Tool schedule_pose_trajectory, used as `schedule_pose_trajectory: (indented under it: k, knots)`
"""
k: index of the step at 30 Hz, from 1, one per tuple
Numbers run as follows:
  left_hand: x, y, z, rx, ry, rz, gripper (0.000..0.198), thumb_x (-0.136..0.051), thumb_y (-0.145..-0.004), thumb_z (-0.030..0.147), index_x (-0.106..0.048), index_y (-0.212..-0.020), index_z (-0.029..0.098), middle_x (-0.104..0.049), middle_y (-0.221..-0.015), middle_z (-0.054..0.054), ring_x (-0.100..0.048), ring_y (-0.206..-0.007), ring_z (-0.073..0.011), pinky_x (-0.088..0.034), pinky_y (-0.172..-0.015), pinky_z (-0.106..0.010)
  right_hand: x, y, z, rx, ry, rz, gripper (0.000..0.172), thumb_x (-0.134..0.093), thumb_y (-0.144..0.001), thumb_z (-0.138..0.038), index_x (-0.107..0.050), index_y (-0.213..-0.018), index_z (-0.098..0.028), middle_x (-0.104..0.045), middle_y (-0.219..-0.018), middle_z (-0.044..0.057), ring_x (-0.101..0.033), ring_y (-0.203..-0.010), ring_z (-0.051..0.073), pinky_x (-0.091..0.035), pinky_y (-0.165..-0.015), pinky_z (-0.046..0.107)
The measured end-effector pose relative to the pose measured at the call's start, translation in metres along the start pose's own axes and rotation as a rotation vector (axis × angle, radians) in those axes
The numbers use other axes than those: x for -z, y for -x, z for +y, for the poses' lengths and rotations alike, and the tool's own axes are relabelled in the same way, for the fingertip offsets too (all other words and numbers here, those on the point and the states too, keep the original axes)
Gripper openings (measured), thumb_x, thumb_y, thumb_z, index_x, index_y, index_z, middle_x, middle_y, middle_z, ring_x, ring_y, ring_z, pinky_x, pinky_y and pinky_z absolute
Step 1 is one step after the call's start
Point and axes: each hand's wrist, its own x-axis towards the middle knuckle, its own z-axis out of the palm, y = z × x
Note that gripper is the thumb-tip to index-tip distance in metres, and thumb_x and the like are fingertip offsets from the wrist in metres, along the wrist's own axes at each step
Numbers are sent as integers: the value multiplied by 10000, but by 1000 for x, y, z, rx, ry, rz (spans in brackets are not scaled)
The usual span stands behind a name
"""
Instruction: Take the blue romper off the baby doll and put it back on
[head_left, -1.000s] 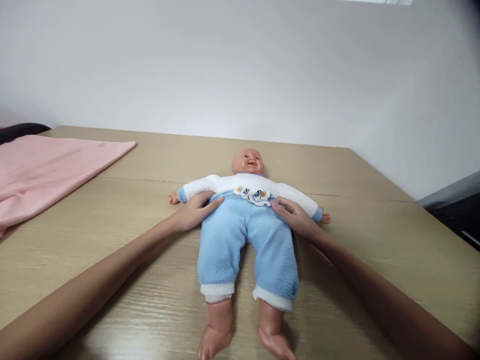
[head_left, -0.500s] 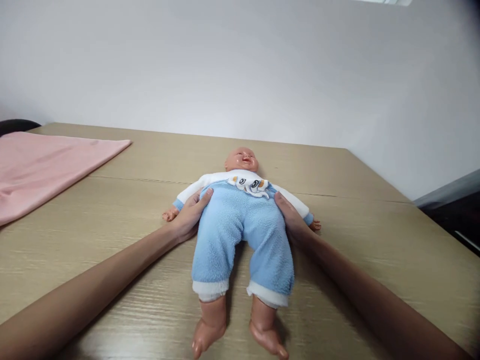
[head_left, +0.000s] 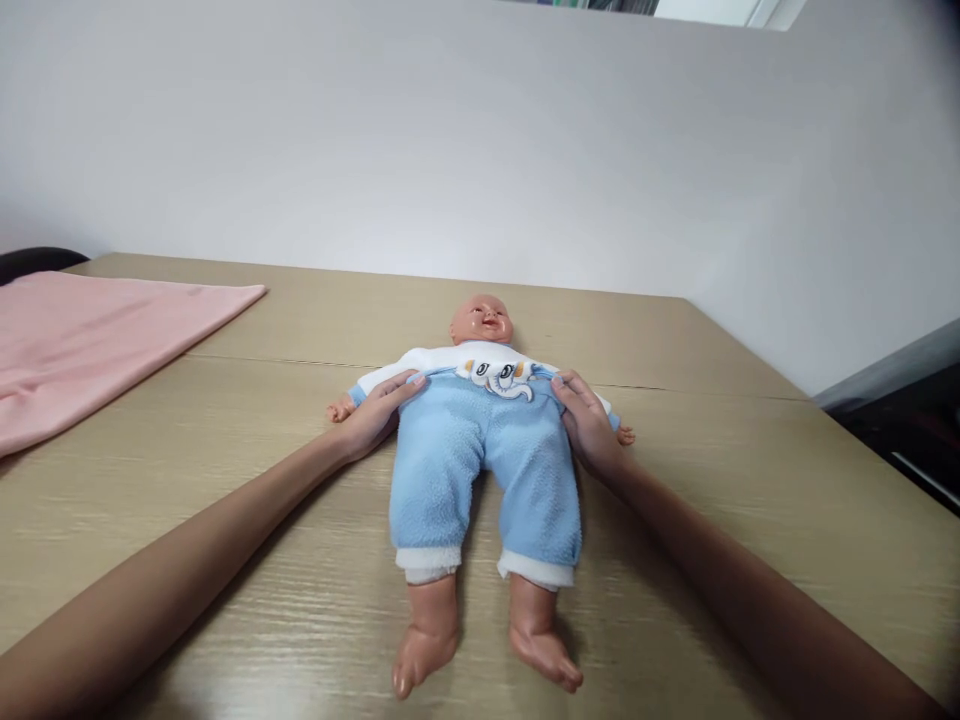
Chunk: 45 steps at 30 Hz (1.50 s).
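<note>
A baby doll (head_left: 481, 318) lies on its back on the table, head at the far end and bare feet toward me. It wears a white long-sleeved top (head_left: 431, 357) with an elephant face on the front and fuzzy light-blue pants (head_left: 439, 470) with white cuffs. My left hand (head_left: 381, 410) is closed on the pants at the waist on the left, thumb on the fabric. Opposite it, my right hand (head_left: 589, 415) grips the other side of the waist, fingers curled at the edge of the blue cloth. Part of each hand's grip is hidden.
A pink cloth (head_left: 97, 340) is spread over the table's left side. The wooden table (head_left: 712, 480) has a seam running across it and meets a pale wall (head_left: 450, 140) behind. Dark objects stand beyond its right edge (head_left: 892, 430) and its far left corner (head_left: 41, 262).
My right hand's fingers have come up into view at the waist edge, and my left fingers lie further over the side. The doll's legs appear slightly further away. The view has tilted up a little.
</note>
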Motion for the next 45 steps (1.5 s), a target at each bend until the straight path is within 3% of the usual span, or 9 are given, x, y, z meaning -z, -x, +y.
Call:
schedule_pose_trajectory:
  k: [4,8,13,19,24,32,37,40,45]
  knots:
    - [-3,-1,0,-36,74,27,487,-789,-933,580,-760,-1219,186,-800,-1194,-109,-696,-1177,-319,-463,-1133,-436,-7,-1,2,-7,-83,8,374,-754,-893,-642,-643,-943,-289,-724,-924,-1,-710,-973,248,-587,-966,401]
    - [-7,-2,-3,-54,83,129,413,-766,-943,599,-725,-1089,214,-752,-1052,-47,-667,-1023,-261,-495,-1006,-382,-12,-3,7,-39,-170,22,461,-781,-838,-707,-711,-997,-281,-799,-1114,47,-708,-1217,291,-537,-1138,441]
    - [-11,3,-5,-183,-200,270,397,-716,-966,623,-649,-960,231,-602,-929,14,-535,-916,-201,-432,-873,-303,-10,-2,20,-65,-188,58,419,-850,-810,-655,-740,-1024,-311,-808,-1051,6,-727,-1140,266,-553,-1086,403]
    - [-4,4,4,-179,-523,120,419,-649,-990,628,-648,-995,208,-597,-948,3,-546,-921,-218,-406,-874,-339,1,-5,26,-92,-128,22,369,-933,-756,-559,-775,-939,-280,-767,-954,-15,-703,-998,238,-555,-955,341]
    - [5,3,7,-206,-690,103,427,-663,-993,626,-693,-1018,201,-645,-972,-10,-575,-957,-232,-406,-913,-358,0,-4,20,-104,-126,-17,382,-967,-729,-556,-780,-900,-270,-764,-925,-25,-687,-924,216,-558,-904,319]
    - [-6,8,6,-35,25,27,441,-886,-856,521,-743,-1137,214,-767,-1090,-62,-693,-1020,-256,-507,-946,-370,-10,2,16,-98,-242,19,502,-926,-725,-701,-729,-1004,-332,-806,-1030,-12,-748,-1063,247,-598,-1040,375]
    - [-10,6,12,5,148,-9,455,-830,-903,551,-776,-1182,196,-801,-1116,-112,-709,-1123,-337,-522,-1026,-445,-11,2,13,-106,-263,-4,487,-931,-766,-627,-724,-1091,-329,-821,-1127,-10,-761,-1143,253,-593,-1102,399]
    - [-9,3,10,17,171,81,383,-829,-921,516,-781,-1136,202,-791,-1091,-82,-693,-1075,-289,-529,-968,-390,-9,3,13,-112,-272,-18,502,-946,-775,-568,-716,-1144,-317,-818,-1188,-8,-746,-1214,249,-559,-1158,402]
    - [-10,3,6,-94,132,153,354,-971,-787,289,-731,-1042,231,-700,-1012,9,-615,-928,-158,-476,-837,-262,-9,5,16,-90,-316,-36,544,-1004,-730,-481,-701,-1160,-339,-819,-1188,-38,-747,-1191,205,-552,-1149,347]
